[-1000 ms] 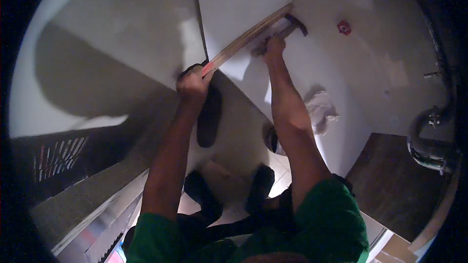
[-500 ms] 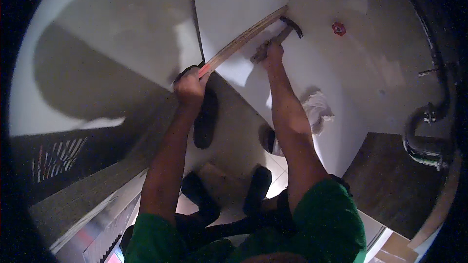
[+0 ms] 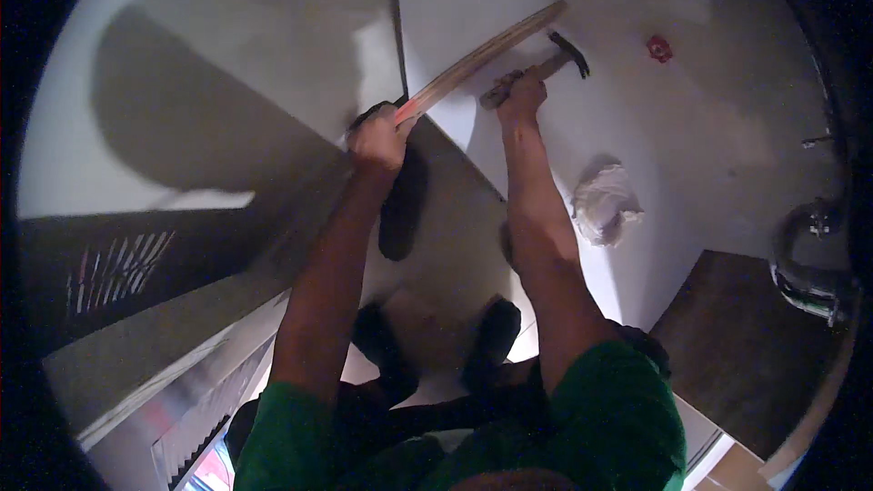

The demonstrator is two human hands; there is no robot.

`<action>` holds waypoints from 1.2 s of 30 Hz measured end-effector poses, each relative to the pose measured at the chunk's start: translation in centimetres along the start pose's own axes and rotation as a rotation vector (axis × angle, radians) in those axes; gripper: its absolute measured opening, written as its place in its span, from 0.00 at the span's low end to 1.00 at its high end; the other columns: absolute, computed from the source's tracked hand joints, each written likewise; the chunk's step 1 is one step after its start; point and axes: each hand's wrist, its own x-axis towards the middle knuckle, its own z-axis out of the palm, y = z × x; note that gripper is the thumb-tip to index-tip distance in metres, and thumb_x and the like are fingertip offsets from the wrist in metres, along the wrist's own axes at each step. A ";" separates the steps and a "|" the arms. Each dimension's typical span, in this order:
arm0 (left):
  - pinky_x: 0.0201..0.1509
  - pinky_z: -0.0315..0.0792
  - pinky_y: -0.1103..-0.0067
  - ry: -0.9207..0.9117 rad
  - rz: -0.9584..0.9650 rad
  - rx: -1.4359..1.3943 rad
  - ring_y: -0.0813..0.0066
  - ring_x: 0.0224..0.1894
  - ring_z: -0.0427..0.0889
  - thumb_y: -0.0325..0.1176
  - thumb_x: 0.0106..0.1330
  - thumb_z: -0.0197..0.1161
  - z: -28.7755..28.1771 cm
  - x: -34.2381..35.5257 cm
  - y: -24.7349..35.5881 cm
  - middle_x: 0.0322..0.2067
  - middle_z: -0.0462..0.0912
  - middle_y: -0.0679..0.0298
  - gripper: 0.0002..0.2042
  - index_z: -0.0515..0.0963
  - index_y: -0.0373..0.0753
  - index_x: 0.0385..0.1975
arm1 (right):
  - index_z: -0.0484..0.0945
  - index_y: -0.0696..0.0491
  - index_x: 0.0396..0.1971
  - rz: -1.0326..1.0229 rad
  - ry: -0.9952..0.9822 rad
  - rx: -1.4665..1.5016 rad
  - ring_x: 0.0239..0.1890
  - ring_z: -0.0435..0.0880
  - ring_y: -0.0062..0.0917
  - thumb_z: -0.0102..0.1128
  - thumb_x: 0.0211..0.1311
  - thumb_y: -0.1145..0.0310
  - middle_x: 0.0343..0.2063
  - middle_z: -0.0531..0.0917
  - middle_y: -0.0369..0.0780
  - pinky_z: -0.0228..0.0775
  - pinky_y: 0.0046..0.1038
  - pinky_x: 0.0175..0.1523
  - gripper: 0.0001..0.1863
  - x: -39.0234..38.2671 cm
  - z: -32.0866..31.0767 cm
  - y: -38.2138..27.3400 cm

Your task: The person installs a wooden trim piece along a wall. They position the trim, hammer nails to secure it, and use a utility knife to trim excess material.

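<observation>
My left hand [image 3: 376,138] is closed round the near end of a long wooden strip [image 3: 482,56], whose gripped end is reddish. The strip slants up and right along the white surface, its far tip close to a corner. A dark shape beside my left knuckles cannot be made out. To the right of the strip, my right hand [image 3: 521,96] grips a claw hammer [image 3: 555,64] by its wooden handle. Its black head lies just right of the strip's far part, and whether they touch is unclear.
A crumpled white cloth [image 3: 607,205] lies right of my right forearm. Beyond it are a red valve handle [image 3: 659,48] on the wall and a metal pipe [image 3: 800,282] above a dark wooden panel [image 3: 737,336]. A slotted dark panel [image 3: 118,273] stands at left.
The whole view has shifted, so hands and surroundings appear farther right. Both hands keep their hold on the wooden strip and the hammer; the hammer has barely moved against the strip.
</observation>
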 end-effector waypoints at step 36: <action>0.53 0.71 0.62 -0.617 0.899 -0.215 0.55 0.51 0.76 0.39 0.63 0.55 5.4 -21.5 -12.2 0.52 0.75 0.57 0.16 0.74 0.44 0.50 | 0.61 0.52 0.30 -0.071 0.136 0.046 0.13 0.67 0.24 0.42 0.70 0.61 0.18 0.68 0.37 0.64 0.30 0.18 0.11 -11.1 3.7 0.7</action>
